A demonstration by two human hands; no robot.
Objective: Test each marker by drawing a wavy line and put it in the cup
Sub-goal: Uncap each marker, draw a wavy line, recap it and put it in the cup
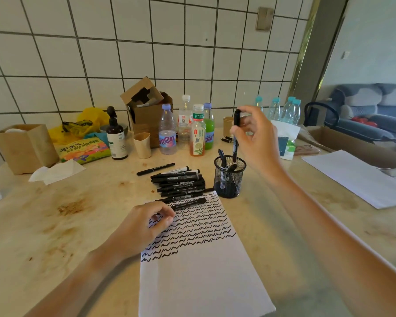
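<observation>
Left hand (144,225) over marker (188,203), tip hidden; right hand (254,136), pen (236,136) blurred

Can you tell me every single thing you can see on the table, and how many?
mesh cup: one, black, middle of table, a few markers inside
marker pile: about ten, black, left of the cup
held marker: one, black, upright over the cup
paper: one, white, near edge, covered in wavy lines
drink bottles: four, clear, amber, green, behind the pile
water bottles: four, blue caps, far right
pump bottle: one, dark brown, far left
cardboard box: one, brown, open, by the wall
snack bag: one, colourful, far left
left hand: pinches a marker from the pile
right hand: holds the upright marker
</observation>
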